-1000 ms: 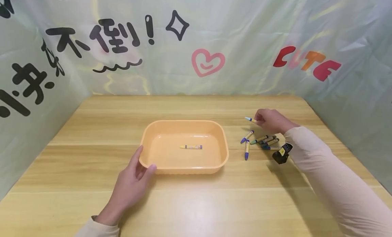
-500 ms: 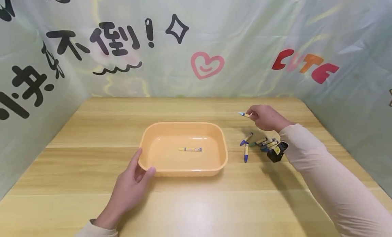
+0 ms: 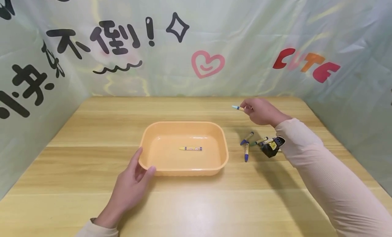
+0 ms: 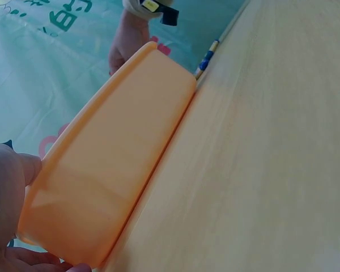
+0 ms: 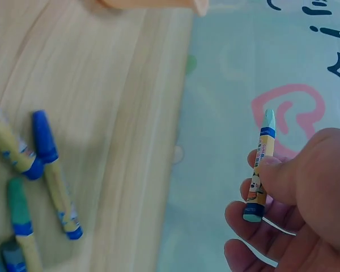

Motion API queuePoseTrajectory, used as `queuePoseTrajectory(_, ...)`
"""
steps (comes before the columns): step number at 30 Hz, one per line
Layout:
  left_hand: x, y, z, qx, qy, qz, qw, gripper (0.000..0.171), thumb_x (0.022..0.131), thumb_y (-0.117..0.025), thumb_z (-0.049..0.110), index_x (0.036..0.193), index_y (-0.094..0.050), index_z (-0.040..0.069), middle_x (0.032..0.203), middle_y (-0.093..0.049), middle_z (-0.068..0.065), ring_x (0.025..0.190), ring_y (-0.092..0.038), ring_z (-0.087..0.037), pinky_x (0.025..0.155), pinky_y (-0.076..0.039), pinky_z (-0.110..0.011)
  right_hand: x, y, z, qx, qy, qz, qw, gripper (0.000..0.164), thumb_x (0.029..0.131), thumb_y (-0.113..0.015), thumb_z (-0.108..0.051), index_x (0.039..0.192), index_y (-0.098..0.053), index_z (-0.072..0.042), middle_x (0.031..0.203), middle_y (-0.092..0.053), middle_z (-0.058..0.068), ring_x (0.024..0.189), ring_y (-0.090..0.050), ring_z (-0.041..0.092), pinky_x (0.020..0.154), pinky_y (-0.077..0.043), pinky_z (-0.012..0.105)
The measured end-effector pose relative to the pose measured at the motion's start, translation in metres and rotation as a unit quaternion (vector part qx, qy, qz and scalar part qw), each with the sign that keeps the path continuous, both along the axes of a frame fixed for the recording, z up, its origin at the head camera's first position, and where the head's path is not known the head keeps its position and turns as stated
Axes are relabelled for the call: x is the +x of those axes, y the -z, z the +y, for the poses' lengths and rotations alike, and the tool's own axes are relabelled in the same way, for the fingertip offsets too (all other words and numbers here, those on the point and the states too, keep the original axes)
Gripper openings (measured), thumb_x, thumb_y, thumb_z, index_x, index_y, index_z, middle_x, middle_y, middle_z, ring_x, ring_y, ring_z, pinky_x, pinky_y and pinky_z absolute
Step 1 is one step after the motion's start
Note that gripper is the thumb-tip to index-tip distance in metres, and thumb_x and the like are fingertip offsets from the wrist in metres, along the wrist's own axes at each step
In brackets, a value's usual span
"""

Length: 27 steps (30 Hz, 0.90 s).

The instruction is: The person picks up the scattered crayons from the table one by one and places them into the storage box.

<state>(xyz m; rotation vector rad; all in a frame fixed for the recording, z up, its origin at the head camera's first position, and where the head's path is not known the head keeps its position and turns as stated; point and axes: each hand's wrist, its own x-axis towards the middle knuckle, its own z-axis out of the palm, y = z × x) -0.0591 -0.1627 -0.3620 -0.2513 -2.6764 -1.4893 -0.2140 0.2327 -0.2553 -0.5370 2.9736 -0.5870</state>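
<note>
My right hand (image 3: 260,111) pinches a light blue crayon (image 5: 261,167) between thumb and fingers, raised above the table beyond the loose crayons. Its pale tip points left in the head view. With thumb on the rim and fingers against the outside, my left hand (image 3: 130,187) grips the near left corner of an orange plastic basin (image 3: 183,173). Inside the basin lies one yellow crayon (image 3: 191,148). Right of the basin lie several loose crayons, among them a dark blue one (image 3: 246,152) and a green one (image 5: 20,212). The wrist camera partly hides that group in the head view.
A wooden table (image 3: 196,203) bears everything. Pale printed cloth (image 3: 245,43) with lettering and a pink heart (image 3: 208,64) encloses its back and sides. A black wrist camera (image 3: 272,147) hangs from the right sleeve, over the crayon group.
My right hand has lifted the light blue crayon up and to the left, away from the loose crayons. My left hand and the basin stay in place.
</note>
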Motion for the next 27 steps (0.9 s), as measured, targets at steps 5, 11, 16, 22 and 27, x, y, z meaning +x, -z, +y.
queuePoseTrajectory(5,0.0,-0.001,0.0,-0.002,-0.001,-0.002,1.0,0.079,0.098,-0.057,0.039,0.155,-0.013,0.007,0.149,-0.033,-0.024,0.126,-0.048,-0.036,0.097,-0.046,-0.034,0.0,-0.004,-0.01,-0.002,0.007,-0.011,1.0,0.026,0.1,-0.044,-0.003,0.119,-0.059,0.003,0.111,-0.061,0.023,0.103,-0.057,0.037,0.085,-0.051,0.053)
queuePoseTrajectory(11,0.0,-0.001,0.0,0.001,0.001,-0.005,1.0,0.079,0.098,-0.057,0.039,0.156,-0.013,0.007,0.15,-0.032,-0.024,0.127,-0.047,-0.036,0.098,-0.045,-0.033,-0.001,-0.006,-0.021,-0.001,0.002,-0.001,1.0,0.026,0.099,-0.044,-0.002,0.119,-0.06,0.003,0.113,-0.062,0.022,0.106,-0.058,0.037,0.088,-0.051,0.053)
queuePoseTrajectory(16,0.0,-0.001,0.0,0.003,0.001,-0.006,1.0,0.079,0.098,-0.057,0.039,0.156,-0.013,0.007,0.15,-0.032,-0.024,0.128,-0.046,-0.035,0.098,-0.045,-0.033,-0.002,-0.006,-0.031,-0.013,-0.01,0.009,1.0,0.025,0.098,-0.047,-0.002,0.117,-0.062,0.003,0.11,-0.063,0.021,0.104,-0.059,0.036,0.088,-0.051,0.052)
queuePoseTrajectory(22,0.0,-0.001,0.001,0.002,-0.001,-0.011,0.9999,0.079,0.098,-0.056,0.041,0.156,-0.012,0.009,0.15,-0.031,-0.023,0.127,-0.047,-0.035,0.097,-0.045,-0.032,-0.004,-0.005,-0.042,-0.024,-0.02,0.003,1.0,0.024,0.098,-0.048,-0.003,0.117,-0.062,0.002,0.11,-0.063,0.02,0.105,-0.059,0.036,0.091,-0.051,0.051)
queuePoseTrajectory(27,0.0,-0.001,0.001,0.006,0.003,-0.01,0.9999,0.079,0.099,-0.056,0.04,0.156,-0.012,0.009,0.15,-0.032,-0.023,0.127,-0.047,-0.036,0.097,-0.045,-0.033,-0.006,-0.006,-0.05,-0.013,-0.037,0.005,0.999,0.022,0.098,-0.049,-0.004,0.114,-0.064,0.003,0.108,-0.064,0.019,0.103,-0.06,0.034,0.091,-0.051,0.05)
